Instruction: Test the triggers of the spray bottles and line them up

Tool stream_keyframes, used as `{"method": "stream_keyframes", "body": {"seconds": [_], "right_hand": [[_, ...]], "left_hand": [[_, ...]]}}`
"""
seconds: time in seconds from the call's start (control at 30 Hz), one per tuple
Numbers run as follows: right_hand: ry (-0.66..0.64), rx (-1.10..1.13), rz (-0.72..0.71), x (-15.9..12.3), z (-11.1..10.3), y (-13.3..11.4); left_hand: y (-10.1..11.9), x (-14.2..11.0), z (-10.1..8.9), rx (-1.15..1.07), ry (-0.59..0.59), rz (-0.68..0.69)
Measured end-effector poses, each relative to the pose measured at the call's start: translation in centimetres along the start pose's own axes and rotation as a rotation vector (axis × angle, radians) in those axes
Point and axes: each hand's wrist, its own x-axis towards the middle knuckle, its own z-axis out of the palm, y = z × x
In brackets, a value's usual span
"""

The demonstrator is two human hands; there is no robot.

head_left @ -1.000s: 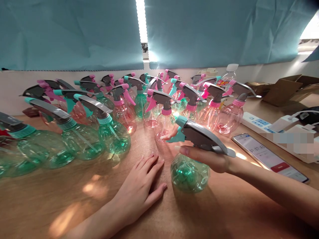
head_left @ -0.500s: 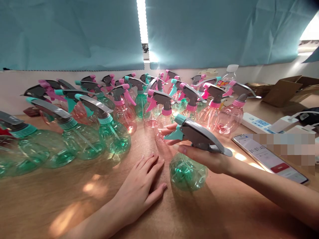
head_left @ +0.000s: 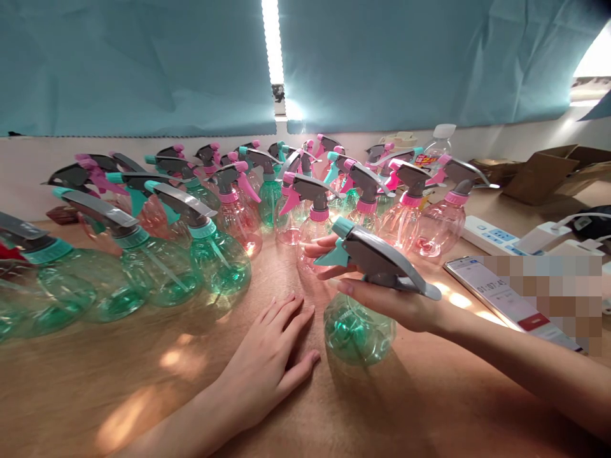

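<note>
A green spray bottle point(head_left: 359, 331) with a grey head and turquoise nozzle stands upright on the wooden table, right of centre. My right hand point(head_left: 391, 302) is around its neck, under the grey head, with thumb in front and fingertips showing past the turquoise trigger. The head hides part of that hand. Palm down, my left hand point(head_left: 272, 353) lies flat on the table to the left of this bottle, fingers spread and holding nothing. Another green spray bottle point(head_left: 220, 264) stands beyond it to the left.
Several green and pink spray bottles point(head_left: 241, 219) crowd the back and left of the table. At the right lie a phone point(head_left: 506, 302) showing a timer and a white power strip point(head_left: 491, 235). Behind them are a cardboard box point(head_left: 541, 175) and a clear bottle with a white cap point(head_left: 445, 131).
The held spray bottle's head has shifted very slightly left together with my right hand. My left hand has stayed in place.
</note>
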Motion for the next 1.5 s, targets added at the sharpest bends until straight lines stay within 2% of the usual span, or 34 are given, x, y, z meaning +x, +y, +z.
{"method": "stream_keyframes", "body": {"seconds": [0.17, 0.6, 0.73, 1.1, 1.3, 1.5], "right_hand": [[-0.015, 0.013, -0.028, 0.1, 0.2, 0.1], [0.054, -0.154, 0.053, 0.3, 0.1, -1.2], [0.062, -0.157, 0.038, 0.2, 0.3, -1.2], [0.100, -0.172, 0.179, -0.3, 0.2, -1.0], [0.092, -0.076, 0.089, 0.0, 0.3, -0.5], [0.024, -0.040, 0.085, -0.1, 0.2, -0.2]], "left_hand": [[0.1, -0.1, -0.2, 0.002, -0.004, -0.001], [0.0, 0.2, -0.1, 0.001, 0.001, -0.008], [0.1, 0.1, -0.2, -0.006, 0.009, -0.009], [0.2, 0.1, -0.2, -0.010, -0.002, -0.013], [0.3, 0.1, -0.3, -0.005, -0.019, -0.015], [0.4, 0.3, -0.4, -0.028, -0.031, -0.019]]}}
